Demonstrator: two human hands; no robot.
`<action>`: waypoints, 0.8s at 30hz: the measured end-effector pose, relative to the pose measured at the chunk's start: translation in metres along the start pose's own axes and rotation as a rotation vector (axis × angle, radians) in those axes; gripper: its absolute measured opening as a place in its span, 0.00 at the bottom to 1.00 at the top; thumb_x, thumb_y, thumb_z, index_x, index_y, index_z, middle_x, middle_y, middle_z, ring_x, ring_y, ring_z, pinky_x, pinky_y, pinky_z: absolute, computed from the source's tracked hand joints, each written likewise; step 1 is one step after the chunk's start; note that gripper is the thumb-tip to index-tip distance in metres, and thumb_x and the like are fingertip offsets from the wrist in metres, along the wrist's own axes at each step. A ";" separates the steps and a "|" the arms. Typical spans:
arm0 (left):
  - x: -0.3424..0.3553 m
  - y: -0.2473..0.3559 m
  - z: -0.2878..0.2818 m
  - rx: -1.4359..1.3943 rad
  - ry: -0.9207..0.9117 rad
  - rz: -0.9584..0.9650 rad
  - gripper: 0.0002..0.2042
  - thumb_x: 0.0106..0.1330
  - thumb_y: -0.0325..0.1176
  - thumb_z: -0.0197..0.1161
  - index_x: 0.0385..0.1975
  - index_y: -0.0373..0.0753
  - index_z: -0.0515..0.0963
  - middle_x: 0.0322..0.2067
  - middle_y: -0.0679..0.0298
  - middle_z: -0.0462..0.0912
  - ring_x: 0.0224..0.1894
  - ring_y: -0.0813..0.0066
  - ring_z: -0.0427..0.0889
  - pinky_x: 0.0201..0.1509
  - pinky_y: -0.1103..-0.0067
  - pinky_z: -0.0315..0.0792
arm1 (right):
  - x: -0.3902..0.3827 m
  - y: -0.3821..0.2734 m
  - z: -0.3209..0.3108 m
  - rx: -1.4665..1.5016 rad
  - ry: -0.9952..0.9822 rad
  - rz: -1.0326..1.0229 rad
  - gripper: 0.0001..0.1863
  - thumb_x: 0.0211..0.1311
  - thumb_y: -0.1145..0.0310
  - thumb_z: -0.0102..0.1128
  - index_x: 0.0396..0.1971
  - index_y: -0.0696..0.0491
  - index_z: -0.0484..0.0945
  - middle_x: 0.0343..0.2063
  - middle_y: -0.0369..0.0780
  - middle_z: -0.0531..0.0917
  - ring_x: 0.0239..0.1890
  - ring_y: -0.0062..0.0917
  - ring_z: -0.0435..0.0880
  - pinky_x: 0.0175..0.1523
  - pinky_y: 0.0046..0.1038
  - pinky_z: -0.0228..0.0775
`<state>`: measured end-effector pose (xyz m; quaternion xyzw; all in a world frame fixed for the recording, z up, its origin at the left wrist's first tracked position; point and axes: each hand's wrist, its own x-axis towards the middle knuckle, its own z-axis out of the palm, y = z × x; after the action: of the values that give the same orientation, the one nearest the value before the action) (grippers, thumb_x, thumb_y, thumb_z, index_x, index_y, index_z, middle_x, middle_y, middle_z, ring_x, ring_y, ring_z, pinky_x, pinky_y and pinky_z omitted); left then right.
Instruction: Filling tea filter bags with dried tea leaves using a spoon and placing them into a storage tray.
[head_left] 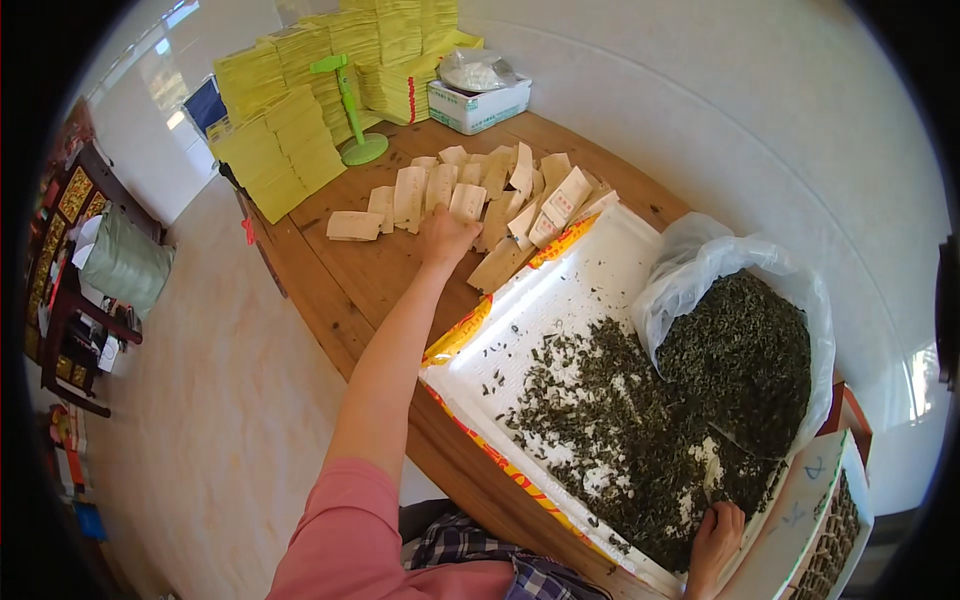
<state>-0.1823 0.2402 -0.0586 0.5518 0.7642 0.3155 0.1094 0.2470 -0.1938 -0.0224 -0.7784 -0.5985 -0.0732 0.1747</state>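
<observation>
My left hand (448,238) reaches across the wooden table to a spread of small tan paper packets (410,195). Its fingers are closed at the lower end of one packet (467,202). At the near right corner of a white foam tray (622,245), my right hand (718,540) is curled, low over dark dried leaves (590,400) that look like tea. A pale narrow shape lies just beyond its fingertips; whether the hand holds it is unclear. A clear plastic bag (812,300) full of the same leaves leans open on the tray's right side.
Yellow stacks of paper (275,155) rise at the table's far left, with a green stand (350,110) before them. Beside them sits a small white box (482,108) with a plastic bag on top. Another foam box (840,510) stands at the near right. A wall borders the right.
</observation>
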 end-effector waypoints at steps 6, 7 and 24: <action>0.010 -0.008 -0.011 -0.059 -0.067 0.039 0.25 0.47 0.41 0.74 0.44 0.35 0.75 0.41 0.54 0.81 0.50 0.57 0.80 0.49 0.66 0.76 | -0.004 0.005 0.002 0.061 0.011 0.036 0.02 0.57 0.81 0.56 0.28 0.59 0.74 0.31 0.45 0.78 0.37 0.43 0.75 0.42 0.40 0.68; 0.010 -0.011 -0.017 -0.058 -0.068 0.051 0.25 0.47 0.41 0.74 0.44 0.35 0.75 0.41 0.54 0.81 0.50 0.57 0.80 0.49 0.66 0.76 | -0.006 0.007 0.003 0.064 0.017 0.046 0.02 0.57 0.81 0.56 0.28 0.59 0.74 0.31 0.45 0.78 0.37 0.43 0.75 0.42 0.40 0.68; -0.218 0.139 -0.049 -0.608 -0.960 0.971 0.30 0.46 0.18 0.67 0.54 0.37 0.71 0.52 0.64 0.74 0.50 0.70 0.74 0.58 0.75 0.68 | 0.052 -0.082 -0.076 0.658 0.225 -0.006 0.08 0.52 0.86 0.60 0.32 0.59 0.79 0.31 0.44 0.80 0.29 0.33 0.80 0.34 0.28 0.73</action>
<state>-0.0198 0.0500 0.0232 0.8496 0.1820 0.2501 0.4273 0.1902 -0.1560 0.0796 -0.6656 -0.5691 0.0378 0.4813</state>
